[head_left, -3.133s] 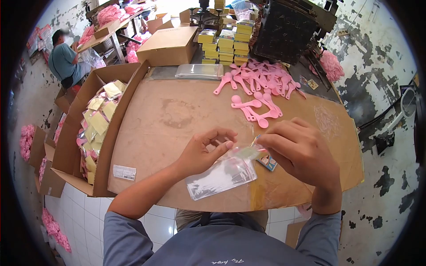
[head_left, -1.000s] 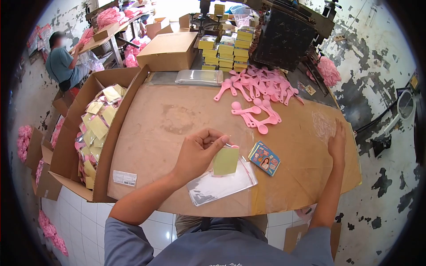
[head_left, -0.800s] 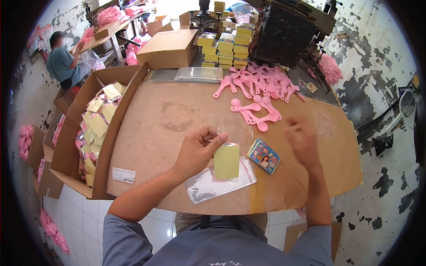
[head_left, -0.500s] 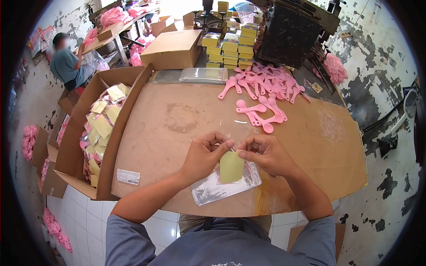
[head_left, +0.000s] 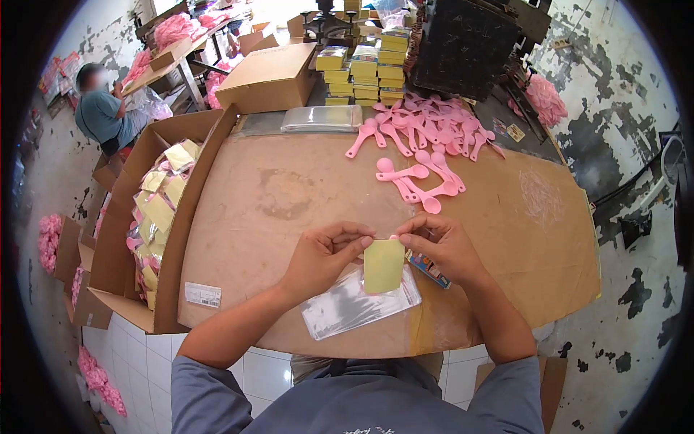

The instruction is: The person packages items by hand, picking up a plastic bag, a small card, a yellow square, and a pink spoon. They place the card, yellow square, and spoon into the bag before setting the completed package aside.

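Right hand (head_left: 448, 253), in from right side of cardboard sheet (head_left: 520, 257), and left hand (head_left: 322, 260) pinch top corners of yellow-card packet (head_left: 384, 266), hanging between them, long axis toward wearer, above clear bags (head_left: 347, 311).

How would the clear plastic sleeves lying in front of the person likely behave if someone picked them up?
The clear plastic sleeves look thin and film-like, so a single one would probably be floppy and very light. Their glossy shine suggests they may be slippery, and lying layered together, they could slide apart if lifted loosely.
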Demonstrator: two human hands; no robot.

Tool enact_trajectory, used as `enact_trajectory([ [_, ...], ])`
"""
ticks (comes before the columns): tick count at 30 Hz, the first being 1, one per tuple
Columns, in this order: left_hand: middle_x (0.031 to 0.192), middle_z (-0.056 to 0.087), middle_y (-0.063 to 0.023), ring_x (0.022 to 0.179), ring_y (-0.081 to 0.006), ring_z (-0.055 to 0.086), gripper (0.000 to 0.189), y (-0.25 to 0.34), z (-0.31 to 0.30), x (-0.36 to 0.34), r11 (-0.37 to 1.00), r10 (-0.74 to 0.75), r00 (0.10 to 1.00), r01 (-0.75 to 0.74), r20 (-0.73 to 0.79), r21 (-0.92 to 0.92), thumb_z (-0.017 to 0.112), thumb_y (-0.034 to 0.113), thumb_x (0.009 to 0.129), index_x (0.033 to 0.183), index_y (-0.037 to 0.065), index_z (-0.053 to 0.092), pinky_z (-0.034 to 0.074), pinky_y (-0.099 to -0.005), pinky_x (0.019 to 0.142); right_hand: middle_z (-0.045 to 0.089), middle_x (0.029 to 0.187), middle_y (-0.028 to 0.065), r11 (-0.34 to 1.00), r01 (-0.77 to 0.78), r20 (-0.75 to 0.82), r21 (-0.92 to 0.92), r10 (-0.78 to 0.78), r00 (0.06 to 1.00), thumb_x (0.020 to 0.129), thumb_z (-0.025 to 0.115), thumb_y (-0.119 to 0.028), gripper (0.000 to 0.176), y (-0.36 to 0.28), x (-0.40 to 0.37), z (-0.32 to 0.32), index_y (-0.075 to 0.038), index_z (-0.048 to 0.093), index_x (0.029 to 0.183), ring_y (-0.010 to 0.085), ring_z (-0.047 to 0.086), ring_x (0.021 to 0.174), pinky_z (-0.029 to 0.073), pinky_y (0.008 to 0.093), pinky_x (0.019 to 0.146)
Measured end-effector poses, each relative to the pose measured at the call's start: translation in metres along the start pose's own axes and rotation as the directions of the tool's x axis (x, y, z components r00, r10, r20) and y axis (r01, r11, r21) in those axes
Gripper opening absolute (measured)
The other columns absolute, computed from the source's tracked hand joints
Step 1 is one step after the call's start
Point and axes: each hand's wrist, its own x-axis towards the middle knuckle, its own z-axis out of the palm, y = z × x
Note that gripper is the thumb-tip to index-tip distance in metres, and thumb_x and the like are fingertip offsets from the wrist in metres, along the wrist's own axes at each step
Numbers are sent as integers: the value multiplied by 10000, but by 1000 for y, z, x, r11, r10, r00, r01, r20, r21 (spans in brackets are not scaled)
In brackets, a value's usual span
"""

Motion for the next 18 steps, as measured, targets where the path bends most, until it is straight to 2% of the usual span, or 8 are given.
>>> enact_trajectory([
  [3, 1092, 764, -79, 974, -106, 717, 185, -10, -6, 2, 996, 63, 998, -63, 2, 70, 692, 74, 1006, 1161, -23, 726, 606, -258, 791, 718, 994, 29, 999, 8, -2, 52, -8, 1000, 984, 708, -57, 136, 2, 0, -3, 17, 719, 1098, 77, 663, 853, 536, 242, 761],
  [8, 1059, 778, -69, 916, -93, 716, 171, -6, -12, 3, 980, 151, 987, -157, 51, 126, 698, 47, 991, 1141, -12, 757, 600, -251, 793, 694, 1017, 34, 992, 126, 79, -31, -123, 989, 966, 691, -3, 137, 4, 0, -11, 6, 749, 1090, 86, 655, 923, 523, 241, 800],
  [11, 1072, 779, -82, 905, -93, 712, 184, -2, -20, 4, 939, 213, 963, -248, 165, 240, 698, 25, 980, 1149, -25, 752, 595, -249, 804, 690, 1031, 39, 984, 159, 111, -81, -150, 982, 951, 688, 17, 160, -1, 0, -14, 2, 760, 1093, 92, 648, 966, 518, 242, 823],
  [14, 1096, 772, -115, 876, -113, 701, 194, 0, -19, 3, 949, 168, 976, -199, 140, 244, 684, -45, 945, 1126, -39, 752, 582, -259, 790, 690, 1041, 37, 968, 183, 121, -174, -163, 979, 943, 701, 5, 159, -3, 0, -18, 3, 765, 1088, 91, 644, 943, 520, 242, 817],
  [15, 1094, 772, -107, 887, -117, 709, 187, -2, -20, 4, 961, 169, 976, -195, 138, 196, 694, -16, 954, 1131, -39, 752, 589, -264, 798, 690, 1044, 36, 958, 196, 125, -212, -172, 977, 942, 708, -2, 155, -3, 0, -18, 4, 766, 1085, 89, 643, 925, 521, 243, 810],
  [18, 1092, 771, -91, 916, -128, 727, 194, -8, -22, 6, 981, 147, 980, -161, 131, 104, 717, 52, 973, 1143, -37, 747, 605, -271, 811, 687, 1035, 37, 977, 145, 76, -155, -134, 988, 928, 739, -20, 153, -6, -1, -10, 10, 760, 1077, 76, 627, 861, 520, 236, 764],
])
